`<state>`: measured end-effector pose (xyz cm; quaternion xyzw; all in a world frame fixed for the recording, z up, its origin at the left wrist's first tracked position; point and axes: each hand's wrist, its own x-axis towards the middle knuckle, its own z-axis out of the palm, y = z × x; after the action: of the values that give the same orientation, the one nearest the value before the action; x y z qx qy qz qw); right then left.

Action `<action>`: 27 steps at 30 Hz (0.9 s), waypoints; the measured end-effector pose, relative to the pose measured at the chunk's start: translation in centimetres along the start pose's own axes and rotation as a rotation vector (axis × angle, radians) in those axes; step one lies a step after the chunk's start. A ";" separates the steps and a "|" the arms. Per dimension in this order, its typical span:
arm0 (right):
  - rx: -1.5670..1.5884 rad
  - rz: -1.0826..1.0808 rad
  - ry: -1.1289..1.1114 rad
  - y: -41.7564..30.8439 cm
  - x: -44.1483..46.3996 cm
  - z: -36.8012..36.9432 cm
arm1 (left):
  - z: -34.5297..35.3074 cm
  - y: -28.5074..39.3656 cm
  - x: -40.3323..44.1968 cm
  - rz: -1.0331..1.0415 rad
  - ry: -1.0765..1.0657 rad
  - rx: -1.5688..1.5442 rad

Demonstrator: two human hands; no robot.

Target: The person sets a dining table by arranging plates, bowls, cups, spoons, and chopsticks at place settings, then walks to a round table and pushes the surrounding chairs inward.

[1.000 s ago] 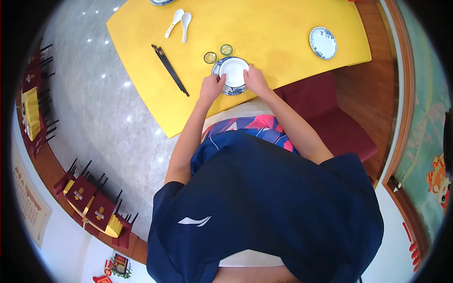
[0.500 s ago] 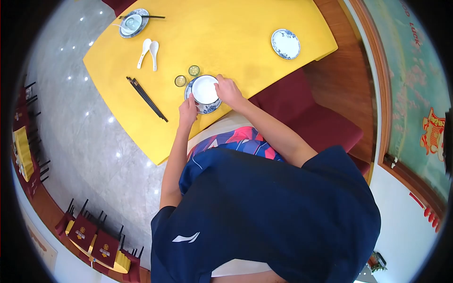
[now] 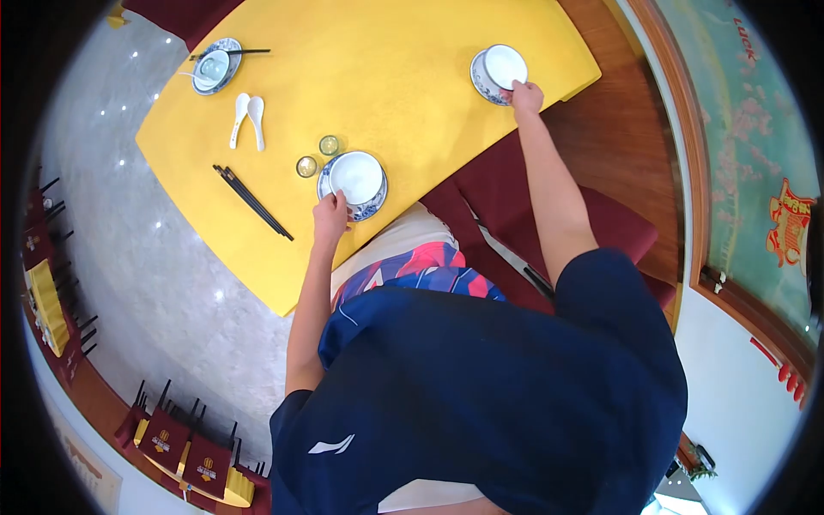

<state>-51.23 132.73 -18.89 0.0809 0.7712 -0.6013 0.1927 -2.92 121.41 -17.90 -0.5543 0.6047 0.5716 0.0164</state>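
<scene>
My right hand [image 3: 526, 96] reaches to the far right and grips the near rim of a white bowl [image 3: 505, 67]. That bowl is over a blue-and-white plate [image 3: 481, 87]; whether it touches the plate I cannot tell. Close to my body, my left hand [image 3: 331, 216] pinches the rim of another white bowl [image 3: 355, 178], which sits on a second blue-and-white plate [image 3: 372, 209]. Two small glasses [image 3: 306, 166] [image 3: 329, 145] stand just beyond this plate. Left of it lie several black chopsticks [image 3: 254, 203] and two white spoons [image 3: 239, 120] [image 3: 257, 124].
A yellow cloth [image 3: 386, 86] covers the table. At its far left is a plate [image 3: 227, 73] with a bowl, glass, spoon and chopsticks. Maroon chairs [image 3: 592, 223] stand along the near right side. Other set tables [image 3: 239, 487] are across the grey floor.
My right hand has moved from the near plate to the far right plate, carrying a white bowl there. My left hand stays at the near bowl. The view has shifted slightly.
</scene>
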 end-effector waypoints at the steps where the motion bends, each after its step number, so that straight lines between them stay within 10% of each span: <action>1: -0.006 0.058 0.008 0.3 2.0 -0.7 | 0.0 0.2 -0.1 -0.014 -0.005 0.014; 20: -0.174 0.109 0.019 0.8 3.0 -1.5 | -1.5 0.9 -1.5 -0.150 0.044 -0.196; 22: -0.751 -0.524 0.283 0.0 -1.5 0.4 | -2.6 1.6 -1.8 0.128 0.392 0.202; 27: -0.628 -0.789 -0.906 -0.3 -19.2 12.6 | -4.9 4.3 0.2 0.477 0.697 0.485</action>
<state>-31.31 122.65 -13.63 -0.5263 0.7242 -0.3488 0.2774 -2.93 116.65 -13.41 -0.5390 0.8002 0.1824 -0.1896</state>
